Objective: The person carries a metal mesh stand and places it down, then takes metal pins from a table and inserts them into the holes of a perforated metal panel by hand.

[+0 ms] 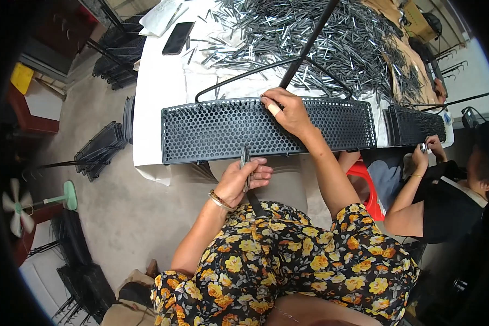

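A long black perforated metal shelf (266, 127) lies along the table's near edge, with a bent wire bracket and a slanting black rod (304, 51) at its back. My right hand (290, 113) reaches over the shelf, its fingers closed at the back rim beside the rod's foot. Pale tape wraps one finger; whatever lies between the fingertips is hidden. Below the front rim, my left hand (243, 178) holds a small bundle of thin metal strips (246, 163) upright between thumb and palm. Bracelets circle that wrist.
Behind the shelf, a large heap of thin dark metal strips (309, 41) covers the white table cover (152, 103). A phone (178, 38) lies at the left. To the right, a co-worker (445, 201) works at another perforated shelf (415, 126). Stacked black racks (104, 145) and a fan (19, 207) stand left.
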`<state>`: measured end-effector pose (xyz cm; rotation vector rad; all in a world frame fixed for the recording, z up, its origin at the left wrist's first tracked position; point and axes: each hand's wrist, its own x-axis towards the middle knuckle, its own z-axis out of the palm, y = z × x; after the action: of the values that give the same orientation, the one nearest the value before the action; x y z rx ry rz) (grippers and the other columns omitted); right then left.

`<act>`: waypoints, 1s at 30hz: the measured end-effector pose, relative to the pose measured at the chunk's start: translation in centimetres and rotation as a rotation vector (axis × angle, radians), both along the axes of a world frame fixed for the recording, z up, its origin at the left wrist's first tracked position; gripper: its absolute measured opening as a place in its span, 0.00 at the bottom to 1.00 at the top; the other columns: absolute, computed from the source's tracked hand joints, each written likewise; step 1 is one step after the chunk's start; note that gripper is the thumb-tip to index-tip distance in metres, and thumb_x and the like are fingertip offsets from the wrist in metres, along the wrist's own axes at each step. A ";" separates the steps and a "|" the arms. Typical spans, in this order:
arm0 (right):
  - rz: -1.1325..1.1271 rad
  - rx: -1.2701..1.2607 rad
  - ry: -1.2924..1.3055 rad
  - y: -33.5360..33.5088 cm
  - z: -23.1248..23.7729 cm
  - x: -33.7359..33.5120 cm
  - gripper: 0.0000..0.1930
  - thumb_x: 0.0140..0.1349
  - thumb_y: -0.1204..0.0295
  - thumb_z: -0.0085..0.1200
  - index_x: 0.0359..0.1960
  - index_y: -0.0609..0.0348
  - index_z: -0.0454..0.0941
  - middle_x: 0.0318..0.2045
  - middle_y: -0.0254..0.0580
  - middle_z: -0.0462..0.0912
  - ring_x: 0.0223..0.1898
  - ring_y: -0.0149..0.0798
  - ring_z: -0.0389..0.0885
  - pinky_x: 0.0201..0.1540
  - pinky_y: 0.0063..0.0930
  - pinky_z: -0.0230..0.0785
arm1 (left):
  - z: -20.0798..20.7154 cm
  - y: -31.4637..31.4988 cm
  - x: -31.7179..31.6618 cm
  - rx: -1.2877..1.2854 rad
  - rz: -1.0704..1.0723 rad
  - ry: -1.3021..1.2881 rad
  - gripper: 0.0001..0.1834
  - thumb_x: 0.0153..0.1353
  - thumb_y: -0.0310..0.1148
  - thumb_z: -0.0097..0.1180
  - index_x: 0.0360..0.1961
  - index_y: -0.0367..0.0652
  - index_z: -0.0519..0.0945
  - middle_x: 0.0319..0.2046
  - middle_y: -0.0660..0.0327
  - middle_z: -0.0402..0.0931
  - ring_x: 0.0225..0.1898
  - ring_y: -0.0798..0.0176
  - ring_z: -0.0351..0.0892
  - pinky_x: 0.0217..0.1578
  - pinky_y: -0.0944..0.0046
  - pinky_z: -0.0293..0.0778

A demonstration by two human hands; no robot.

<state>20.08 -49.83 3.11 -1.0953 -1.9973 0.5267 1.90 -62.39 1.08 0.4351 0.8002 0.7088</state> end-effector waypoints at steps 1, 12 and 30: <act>-0.015 0.060 -0.034 0.0 0.0 0.0 0.07 0.56 0.77 0.54 0.35 0.68 0.78 0.34 0.47 0.80 0.35 0.42 0.80 0.40 0.28 0.71 | -0.2 0.1 0.0 0.004 -0.010 -0.016 0.16 0.66 0.34 0.43 0.47 0.31 0.70 0.39 0.52 0.76 0.38 0.64 0.77 0.39 0.66 0.78; -0.074 0.010 -0.103 -0.7 0.1 -0.9 0.10 0.55 0.77 0.54 0.38 0.66 0.78 0.38 0.48 0.79 0.35 0.47 0.79 0.40 0.31 0.71 | -0.3 0.0 -1.2 0.053 -0.117 -0.018 0.16 0.67 0.38 0.43 0.46 0.37 0.72 0.33 0.60 0.75 0.26 0.74 0.71 0.23 0.73 0.71; 0.131 -0.934 0.469 -7.6 -0.3 -1.9 0.09 0.59 0.72 0.56 0.35 0.67 0.80 0.24 0.34 0.79 0.24 0.22 0.74 0.27 0.16 0.67 | 0.4 0.7 -1.0 0.153 -0.140 -0.109 0.16 0.66 0.38 0.45 0.45 0.34 0.70 0.34 0.59 0.76 0.29 0.72 0.74 0.28 0.73 0.73</act>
<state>18.16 -57.47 2.84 -1.1938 -1.3915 1.7197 0.91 -61.69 1.50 0.5796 0.6087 0.6593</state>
